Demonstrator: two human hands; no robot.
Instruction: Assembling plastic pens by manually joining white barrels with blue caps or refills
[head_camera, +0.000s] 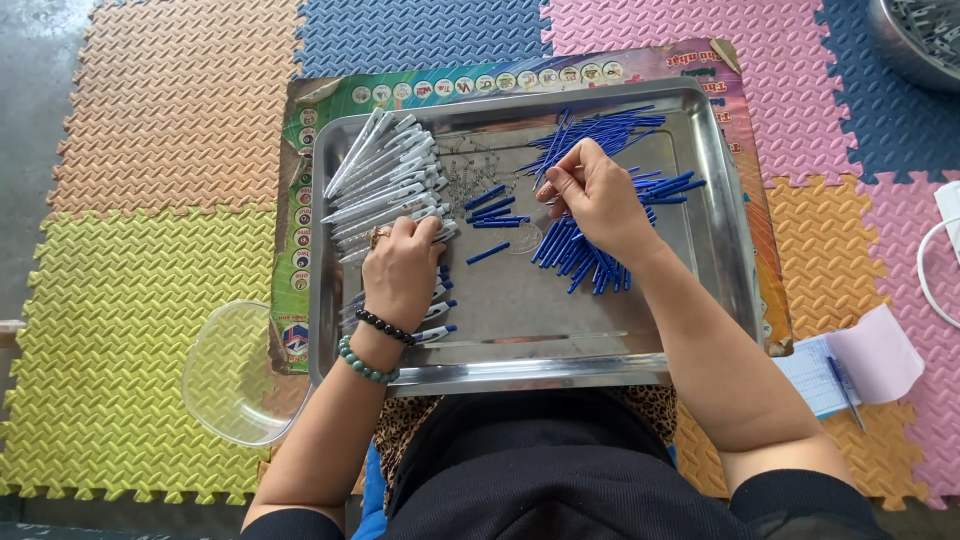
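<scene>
A steel tray (520, 345) lies on a printed cardboard sheet on foam mats. My left hand (402, 272), with a ring and two bead bracelets, rests on a heap of white pen barrels (385, 170) at the tray's left, fingers curled over a few of them. My right hand (592, 197) hovers over a pile of blue pen refills (585, 262), pinching a thin part between thumb and fingers. A few loose blue pieces (492, 208) and small metal springs (465, 180) lie in the middle of the tray.
A clear plastic bowl (228, 375) sits left of the tray. A metal basin (918, 40) is at the top right corner. A notepad with a pen (835, 375) and pink paper lies to the right. My lap is just below the tray.
</scene>
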